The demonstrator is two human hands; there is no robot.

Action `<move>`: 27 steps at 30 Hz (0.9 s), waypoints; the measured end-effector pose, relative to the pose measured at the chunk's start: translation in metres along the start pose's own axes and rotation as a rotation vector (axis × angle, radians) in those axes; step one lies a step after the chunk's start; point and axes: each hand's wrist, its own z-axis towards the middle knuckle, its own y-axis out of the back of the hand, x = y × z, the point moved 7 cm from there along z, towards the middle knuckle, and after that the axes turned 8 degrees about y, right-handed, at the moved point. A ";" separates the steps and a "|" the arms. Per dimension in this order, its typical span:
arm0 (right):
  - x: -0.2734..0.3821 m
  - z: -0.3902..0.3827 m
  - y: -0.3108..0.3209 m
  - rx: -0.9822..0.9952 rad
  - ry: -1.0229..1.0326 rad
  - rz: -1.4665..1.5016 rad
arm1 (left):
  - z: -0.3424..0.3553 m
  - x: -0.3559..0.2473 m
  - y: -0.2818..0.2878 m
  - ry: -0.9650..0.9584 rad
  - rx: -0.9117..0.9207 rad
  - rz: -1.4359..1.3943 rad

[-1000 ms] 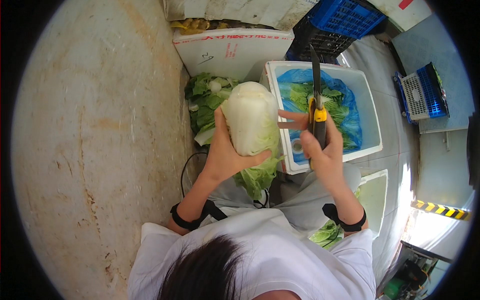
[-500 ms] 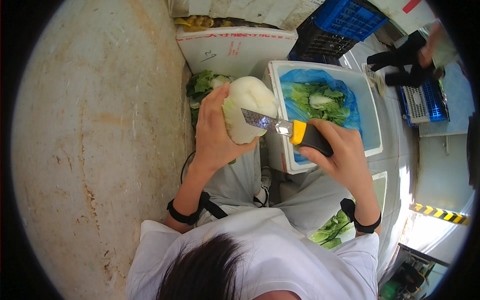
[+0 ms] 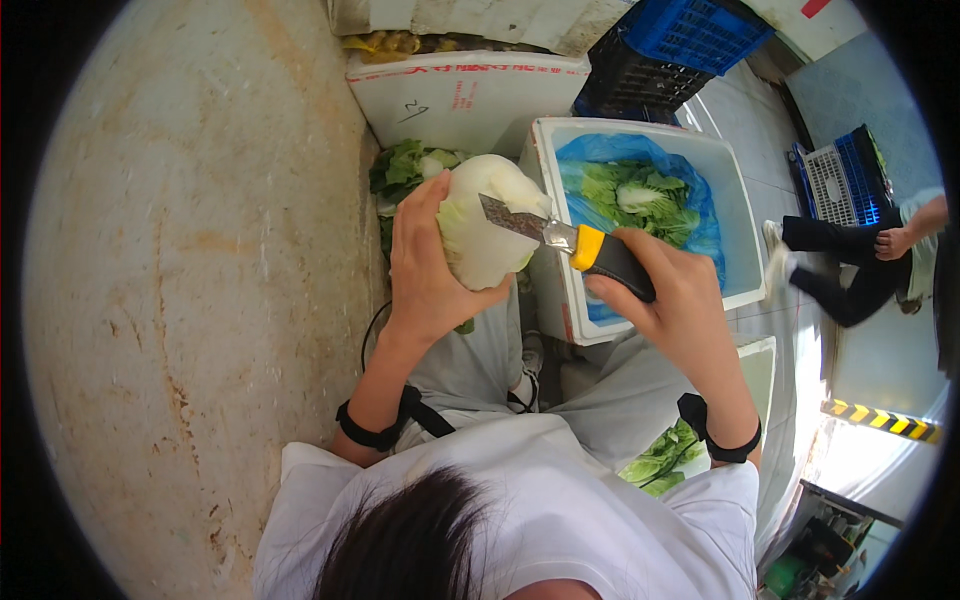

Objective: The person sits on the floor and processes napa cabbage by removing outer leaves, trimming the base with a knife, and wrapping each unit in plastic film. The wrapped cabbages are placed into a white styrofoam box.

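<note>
My left hand (image 3: 428,262) is wrapped round the side of a napa cabbage (image 3: 490,255), its pale base turned up and toward the right. In my right hand (image 3: 668,285) is a box cutter (image 3: 615,265) with a black and yellow handle. Its wide metal blade lies across the cabbage's base, pointing left; whether the edge is in the flesh I cannot tell. Just beyond the cabbage, green leaves (image 3: 402,168) lie against the wall side. To the right stands a white foam box (image 3: 742,215), lined with a blue plastic bag that holds another cabbage (image 3: 645,198).
A closed-in white box (image 3: 470,105) stands ahead, with stacked blue and black crates (image 3: 690,50) to its right. A worn pale wall (image 3: 200,300) runs along my left. Loose leaves (image 3: 660,460) lie in a container by my right elbow. Someone in black trousers (image 3: 850,265) is at the far right.
The box cutter has shifted slightly left, and its blade is tilted more downward over the cabbage's base. The other person has moved nearer along the right side.
</note>
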 end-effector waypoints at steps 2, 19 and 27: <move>-0.002 0.000 -0.001 0.015 -0.021 0.008 | 0.001 0.000 0.000 -0.017 0.003 0.089; -0.014 0.006 -0.014 -0.043 -0.030 0.074 | 0.004 -0.001 0.005 0.043 -0.036 -0.006; -0.065 0.012 -0.030 -0.081 -0.274 0.297 | 0.001 -0.011 0.000 0.093 -0.011 -0.262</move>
